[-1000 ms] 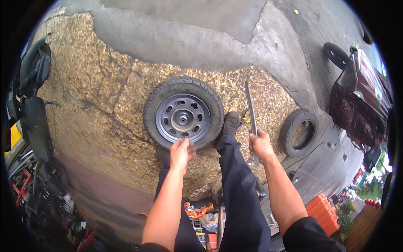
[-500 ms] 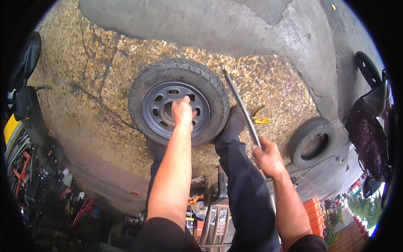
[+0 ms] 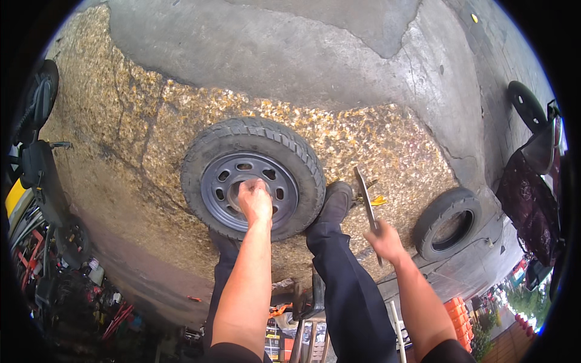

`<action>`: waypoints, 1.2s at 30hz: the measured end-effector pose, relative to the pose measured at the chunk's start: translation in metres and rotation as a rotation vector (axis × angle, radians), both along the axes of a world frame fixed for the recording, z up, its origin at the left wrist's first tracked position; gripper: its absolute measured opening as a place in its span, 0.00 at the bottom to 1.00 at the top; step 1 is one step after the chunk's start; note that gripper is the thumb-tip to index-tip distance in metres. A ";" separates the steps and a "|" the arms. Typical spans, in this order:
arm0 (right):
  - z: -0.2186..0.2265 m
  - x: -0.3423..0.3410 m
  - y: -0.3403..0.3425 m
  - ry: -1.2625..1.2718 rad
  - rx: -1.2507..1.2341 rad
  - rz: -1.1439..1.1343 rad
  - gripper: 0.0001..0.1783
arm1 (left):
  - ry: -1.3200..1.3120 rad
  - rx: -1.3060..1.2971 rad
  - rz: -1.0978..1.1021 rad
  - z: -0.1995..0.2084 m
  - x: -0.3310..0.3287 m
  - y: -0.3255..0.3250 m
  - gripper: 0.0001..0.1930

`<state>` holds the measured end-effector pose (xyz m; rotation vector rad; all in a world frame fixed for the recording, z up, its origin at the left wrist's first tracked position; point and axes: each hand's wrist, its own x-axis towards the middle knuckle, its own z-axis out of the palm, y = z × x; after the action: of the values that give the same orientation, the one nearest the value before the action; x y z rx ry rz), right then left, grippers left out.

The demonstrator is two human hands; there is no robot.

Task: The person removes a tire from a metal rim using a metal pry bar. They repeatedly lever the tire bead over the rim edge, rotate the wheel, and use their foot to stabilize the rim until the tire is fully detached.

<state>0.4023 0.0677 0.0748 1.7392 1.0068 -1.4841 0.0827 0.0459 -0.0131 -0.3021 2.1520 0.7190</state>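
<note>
A wheel with a chunky black tyre (image 3: 254, 136) and a grey steel rim (image 3: 279, 173) stands leaning before me, between my feet. My left hand (image 3: 255, 201) is at the rim's centre hole, its fingers closed on the hole's edge; the fingertips are partly hidden. On the right, my right hand (image 3: 385, 240) is wrapped round a long metal tyre lever (image 3: 365, 192). The lever is held up beside the wheel, apart from it, its upper end pointing away from me. Beyond the lever, yellow-handled pliers (image 3: 379, 200) lie on the ground.
A loose small tyre (image 3: 426, 233) lies on the right. My right shoe (image 3: 336, 202) is close against the wheel. Motorbike parts (image 3: 45, 169) line the left edge, with cluttered tools below. A dark-covered vehicle (image 3: 526, 190) stands far right. The ground is pebbled, with concrete (image 3: 272, 48) beyond.
The view has tilted, so the wheel appears lower. My left hand has shifted from the rim's right-hand slots to its centre hole. The lever has swung to a more foreshortened angle, away from the wheel.
</note>
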 end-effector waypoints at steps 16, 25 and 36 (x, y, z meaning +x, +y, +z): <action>-0.117 -0.212 0.125 0.410 0.339 0.167 0.58 | -0.632 0.111 0.070 -0.016 -0.050 0.024 0.06; -0.017 -0.217 0.067 0.460 0.600 0.248 0.57 | -0.706 0.287 0.255 0.073 -0.036 -0.027 0.04; 0.031 -0.257 0.054 0.558 0.724 0.363 0.54 | -0.748 0.479 0.232 0.100 -0.067 -0.080 0.12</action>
<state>0.1457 0.1222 0.1054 1.4491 2.2379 -1.4836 0.0152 -0.0343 0.0867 -0.4747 1.2115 1.0280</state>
